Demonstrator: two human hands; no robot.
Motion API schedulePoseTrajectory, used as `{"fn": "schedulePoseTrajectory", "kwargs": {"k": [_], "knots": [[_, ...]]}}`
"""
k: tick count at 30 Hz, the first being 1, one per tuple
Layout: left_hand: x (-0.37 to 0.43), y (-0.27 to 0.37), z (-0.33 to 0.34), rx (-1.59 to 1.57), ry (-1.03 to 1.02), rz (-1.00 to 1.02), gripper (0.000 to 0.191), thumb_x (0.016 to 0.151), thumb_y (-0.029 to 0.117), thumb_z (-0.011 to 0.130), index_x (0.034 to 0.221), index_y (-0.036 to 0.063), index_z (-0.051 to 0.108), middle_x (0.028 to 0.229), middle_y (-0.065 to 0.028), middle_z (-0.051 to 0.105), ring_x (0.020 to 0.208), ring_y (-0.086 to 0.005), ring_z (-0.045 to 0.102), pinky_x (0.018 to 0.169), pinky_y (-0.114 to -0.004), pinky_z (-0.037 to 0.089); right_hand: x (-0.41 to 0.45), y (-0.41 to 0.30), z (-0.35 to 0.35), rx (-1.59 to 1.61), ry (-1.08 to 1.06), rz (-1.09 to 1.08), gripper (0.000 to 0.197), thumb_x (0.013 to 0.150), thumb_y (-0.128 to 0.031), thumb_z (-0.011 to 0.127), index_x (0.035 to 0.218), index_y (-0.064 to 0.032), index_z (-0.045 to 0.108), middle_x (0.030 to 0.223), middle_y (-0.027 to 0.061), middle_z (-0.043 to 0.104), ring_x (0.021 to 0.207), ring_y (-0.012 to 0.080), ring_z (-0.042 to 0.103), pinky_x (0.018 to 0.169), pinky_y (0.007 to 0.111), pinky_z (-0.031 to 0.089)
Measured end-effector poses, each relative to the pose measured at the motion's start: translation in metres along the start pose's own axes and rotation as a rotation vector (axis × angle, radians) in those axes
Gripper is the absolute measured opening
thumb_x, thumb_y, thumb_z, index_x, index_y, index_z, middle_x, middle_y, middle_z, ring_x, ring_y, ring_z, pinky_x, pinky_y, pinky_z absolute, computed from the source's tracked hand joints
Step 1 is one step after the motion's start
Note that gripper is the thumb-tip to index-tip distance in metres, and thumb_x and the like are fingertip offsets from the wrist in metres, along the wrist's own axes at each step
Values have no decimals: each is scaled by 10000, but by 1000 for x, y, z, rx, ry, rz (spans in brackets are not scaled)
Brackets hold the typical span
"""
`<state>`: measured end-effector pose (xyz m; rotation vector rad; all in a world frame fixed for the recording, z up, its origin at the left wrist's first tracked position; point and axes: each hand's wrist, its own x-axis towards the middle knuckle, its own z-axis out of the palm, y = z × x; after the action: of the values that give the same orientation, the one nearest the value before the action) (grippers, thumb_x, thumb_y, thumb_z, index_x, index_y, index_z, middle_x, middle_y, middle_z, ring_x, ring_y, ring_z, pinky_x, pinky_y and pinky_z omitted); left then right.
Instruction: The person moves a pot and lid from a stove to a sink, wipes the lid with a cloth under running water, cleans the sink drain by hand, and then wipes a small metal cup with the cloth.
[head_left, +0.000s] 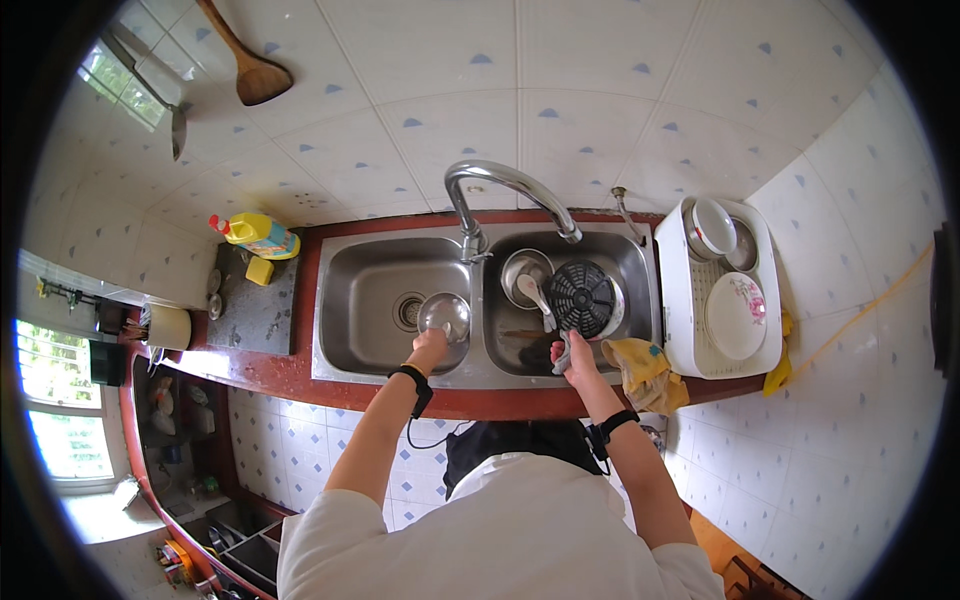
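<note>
My left hand (429, 348) grips the rim of a small shiny metal bowl (442, 311), held over the right side of the left sink basin (360, 277), beside the drain. A crumpled grey cloth (563, 355) is in my right hand (581, 364), at the front of the right basin (634, 262). Just beyond that hand lies a round black slotted plastic disc (582, 298), partly covering a white dish (618, 304). A metal bowl (516, 264) with a pale spoon (529, 289) resting in it stands to the disc's left.
The chrome faucet (510, 171) arches over the right basin. A yellow cloth (645, 373) drapes over the front counter edge. To the right stands a white dish rack (679, 330) with bowls and plates. A yellow detergent bottle (262, 234) and yellow sponge (259, 271) sit left.
</note>
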<state>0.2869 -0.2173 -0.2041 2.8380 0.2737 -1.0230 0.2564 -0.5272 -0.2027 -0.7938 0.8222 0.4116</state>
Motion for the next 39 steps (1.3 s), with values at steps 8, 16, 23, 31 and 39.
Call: {"fn": "schedulePoseTrajectory", "kwargs": {"k": [8,16,23,31,39], "knots": [[-12,100,-46,-334,386,417,280,806,270,525,938,33,595,807,-191,596,764,-283,622,666,-379,507,5,-3,-5,154,22,-21,245,896,-364,414,936,-122,411,712,80,508,587,216,524,506,347,446],[35,187,15,-1224,-455,44,329,837,361,530,739,48,553,550,-58,493,428,-194,492,378,-308,401,-4,0,-11,215,104,-24,170,893,-317,428,911,-148,423,696,52,479,562,175,469,467,293,373],[66,210,56,-1667,-285,-299,267,825,267,583,687,56,495,552,-27,469,402,-132,430,363,-256,363,-28,-3,-37,217,83,-144,214,899,-338,415,934,-127,425,744,57,497,584,157,477,483,289,385],[83,188,65,-1937,-436,-264,259,874,274,483,703,83,449,556,-6,410,406,-110,374,363,-235,315,-31,-4,-38,351,145,-77,218,902,-304,366,952,-106,441,749,59,518,614,173,490,512,296,386],[76,163,42,-1950,-573,-89,267,907,282,408,701,112,400,548,20,342,409,-86,313,361,-219,252,-17,-4,-14,233,-67,-83,120,850,-206,475,898,-96,486,786,43,538,662,173,532,534,288,417]]}}
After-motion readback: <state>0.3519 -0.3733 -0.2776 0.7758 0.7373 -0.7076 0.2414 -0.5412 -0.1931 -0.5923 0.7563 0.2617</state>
